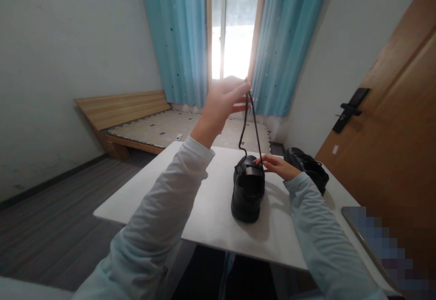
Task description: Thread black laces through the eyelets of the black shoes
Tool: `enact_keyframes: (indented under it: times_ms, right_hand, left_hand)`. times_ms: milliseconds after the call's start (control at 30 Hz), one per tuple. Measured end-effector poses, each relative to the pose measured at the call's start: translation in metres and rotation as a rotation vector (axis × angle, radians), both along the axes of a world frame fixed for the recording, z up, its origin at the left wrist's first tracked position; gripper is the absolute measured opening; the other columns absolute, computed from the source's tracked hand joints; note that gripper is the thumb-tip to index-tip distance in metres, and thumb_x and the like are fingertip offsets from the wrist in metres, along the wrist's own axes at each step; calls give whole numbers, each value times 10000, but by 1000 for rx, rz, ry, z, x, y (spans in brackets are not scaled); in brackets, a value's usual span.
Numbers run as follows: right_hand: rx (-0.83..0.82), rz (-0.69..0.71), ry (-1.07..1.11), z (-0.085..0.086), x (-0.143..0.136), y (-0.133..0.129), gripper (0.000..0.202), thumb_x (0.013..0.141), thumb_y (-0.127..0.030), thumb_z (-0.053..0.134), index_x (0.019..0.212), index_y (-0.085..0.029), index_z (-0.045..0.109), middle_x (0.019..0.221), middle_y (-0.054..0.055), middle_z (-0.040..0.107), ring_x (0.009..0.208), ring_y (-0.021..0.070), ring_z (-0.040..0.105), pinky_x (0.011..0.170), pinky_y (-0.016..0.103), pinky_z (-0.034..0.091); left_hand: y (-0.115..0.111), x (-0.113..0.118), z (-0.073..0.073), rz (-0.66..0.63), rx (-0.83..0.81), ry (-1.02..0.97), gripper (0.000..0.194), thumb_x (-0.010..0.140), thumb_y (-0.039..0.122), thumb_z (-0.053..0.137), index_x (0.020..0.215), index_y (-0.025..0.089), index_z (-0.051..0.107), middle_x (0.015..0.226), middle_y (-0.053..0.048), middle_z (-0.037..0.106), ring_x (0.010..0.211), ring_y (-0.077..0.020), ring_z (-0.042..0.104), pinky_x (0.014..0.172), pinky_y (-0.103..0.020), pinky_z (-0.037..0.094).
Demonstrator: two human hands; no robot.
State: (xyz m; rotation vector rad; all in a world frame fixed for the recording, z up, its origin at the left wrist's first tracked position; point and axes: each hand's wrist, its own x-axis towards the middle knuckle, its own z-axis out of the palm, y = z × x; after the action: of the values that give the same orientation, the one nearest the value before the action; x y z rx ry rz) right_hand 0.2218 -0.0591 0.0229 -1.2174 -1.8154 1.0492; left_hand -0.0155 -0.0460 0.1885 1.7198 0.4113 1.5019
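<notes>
A black shoe (247, 200) stands on the white table, its heel towards me. My left hand (226, 100) is raised well above it, fingers pinched on a dark shoelace (255, 125). Two strands of the lace run from those fingers down to the shoe's top; one is taut, the other hangs with a bend. Beside the shoe's right edge, my right hand (275, 165) has its thumb and fingertips closed at the lower end of the taut strand, near the eyelets. The exact grip there is partly hidden.
Another black shoe (306, 166) lies at the right of the white table (143, 200). A flat dark-edged object (366, 241) rests at the table's right edge. Behind the table is a bed (146, 130) with a small white item (179, 137). A wooden door (384, 123) stands at the right.
</notes>
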Motion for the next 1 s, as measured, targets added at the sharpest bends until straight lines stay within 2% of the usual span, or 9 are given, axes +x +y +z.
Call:
enact_keyframes:
  times_ms: [67,233,333,467,667,900,1000]
  right_hand:
    - [5,-22,48,0,0,0,458,648,-576,656,867,-174,645,1076,100,640,978,236,595,845,415,473]
    - [157,-138,84,0,-3,2,395,569,-518,735,666,-151,628,987,108,676,931,237,616,918,443,428]
    - [208,-199,143,2,-4,1,382,568,-511,739,632,-156,614,968,105,682,926,237,617,901,454,441]
    - [243,-264,231,5,-2,-1,339,591,-475,746,671,-168,626,955,91,682,889,218,620,843,436,481]
    - [295,-291,333,6,-1,-4,283,662,-448,711,756,-194,629,947,68,680,842,188,629,779,402,526]
    - [318,-244,293,9,-8,-8,272,672,-434,704,784,-198,630,982,73,670,943,223,620,846,434,489]
    - [271,-220,111,8,-9,-8,412,629,-426,736,969,-229,614,1126,90,620,1083,261,559,902,479,442]
  left_hand:
    - [3,-3,2,28,5,-2,132,759,253,602,818,150,545,736,5,565,807,-126,631,749,-272,521]
    - [6,-6,-1,31,7,11,143,761,267,597,807,147,535,737,3,566,765,-115,631,727,-260,522]
    - [8,-7,-1,54,13,1,166,757,291,605,814,150,537,748,-4,579,760,-115,629,720,-250,522]
    - [13,-9,3,65,13,-16,191,753,331,617,817,167,543,795,-22,605,784,-126,629,726,-256,521]
    - [22,-12,12,96,32,-37,196,742,366,631,786,192,550,834,-32,625,813,-142,629,727,-269,521]
    - [18,-11,26,47,62,-9,116,781,260,576,760,160,521,834,-15,586,714,-119,624,675,-284,525]
    - [13,-8,32,44,94,19,115,813,247,542,790,139,510,836,-10,561,754,-127,631,702,-301,515]
